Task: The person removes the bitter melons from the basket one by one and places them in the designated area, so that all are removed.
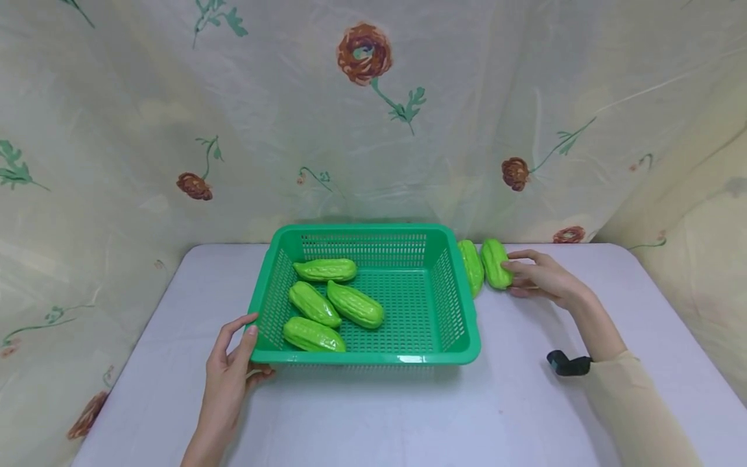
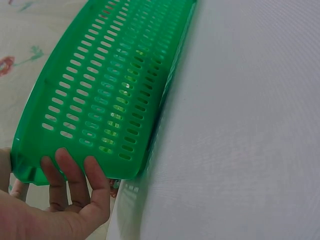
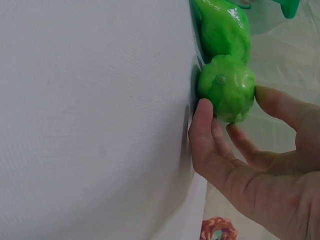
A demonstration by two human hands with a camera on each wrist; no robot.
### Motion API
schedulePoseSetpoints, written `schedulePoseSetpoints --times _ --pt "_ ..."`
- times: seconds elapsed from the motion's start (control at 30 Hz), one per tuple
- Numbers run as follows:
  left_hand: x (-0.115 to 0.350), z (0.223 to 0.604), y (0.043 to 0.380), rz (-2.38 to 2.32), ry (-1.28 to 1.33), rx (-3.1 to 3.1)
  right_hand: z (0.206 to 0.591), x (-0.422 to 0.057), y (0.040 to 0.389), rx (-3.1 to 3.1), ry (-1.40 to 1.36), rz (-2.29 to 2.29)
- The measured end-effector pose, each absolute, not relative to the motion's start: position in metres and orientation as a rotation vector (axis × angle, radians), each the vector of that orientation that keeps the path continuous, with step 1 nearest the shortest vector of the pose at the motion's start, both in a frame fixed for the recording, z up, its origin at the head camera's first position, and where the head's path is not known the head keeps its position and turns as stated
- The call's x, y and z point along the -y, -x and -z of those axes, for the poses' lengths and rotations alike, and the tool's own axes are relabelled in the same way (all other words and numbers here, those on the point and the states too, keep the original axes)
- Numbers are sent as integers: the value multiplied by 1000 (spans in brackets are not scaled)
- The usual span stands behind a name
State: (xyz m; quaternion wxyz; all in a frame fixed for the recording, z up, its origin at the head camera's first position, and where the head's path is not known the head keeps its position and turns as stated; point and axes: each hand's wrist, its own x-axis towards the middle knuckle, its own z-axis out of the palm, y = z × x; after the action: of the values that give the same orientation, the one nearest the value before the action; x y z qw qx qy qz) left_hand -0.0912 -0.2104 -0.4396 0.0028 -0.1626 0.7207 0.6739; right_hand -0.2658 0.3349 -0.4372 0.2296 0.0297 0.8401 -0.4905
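Note:
A green plastic basket [image 1: 388, 357] stands on the table, with several bright green, ridged bitter melons [image 1: 357, 306] lying in its left half. My left hand [image 1: 227, 370] grips the basket's rim near the front left corner; in the left wrist view its fingers [image 2: 72, 175] press the outer wall. Right of the basket, my right hand [image 1: 543, 279] holds another bitter melon [image 1: 496, 264] lightly, thumb on one side and fingers on the other. That melon lies on the table. Between it and the basket is one more bitter melon [image 1: 471, 266], partly hidden by the basket's wall.
The table [image 1: 373, 421] has a white cover. Behind it hangs a pale curtain [image 1: 280, 117] with a flower pattern, close to the back edge. A small black device [image 1: 569, 364] sits at my right wrist.

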Motion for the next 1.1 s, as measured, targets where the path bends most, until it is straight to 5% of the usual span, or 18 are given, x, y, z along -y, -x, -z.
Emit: schedulePoseSetpoints --times 1.1 --pt "212 441 92 -2100 514 -2253 437 -341 263 -2363 -44 1261"
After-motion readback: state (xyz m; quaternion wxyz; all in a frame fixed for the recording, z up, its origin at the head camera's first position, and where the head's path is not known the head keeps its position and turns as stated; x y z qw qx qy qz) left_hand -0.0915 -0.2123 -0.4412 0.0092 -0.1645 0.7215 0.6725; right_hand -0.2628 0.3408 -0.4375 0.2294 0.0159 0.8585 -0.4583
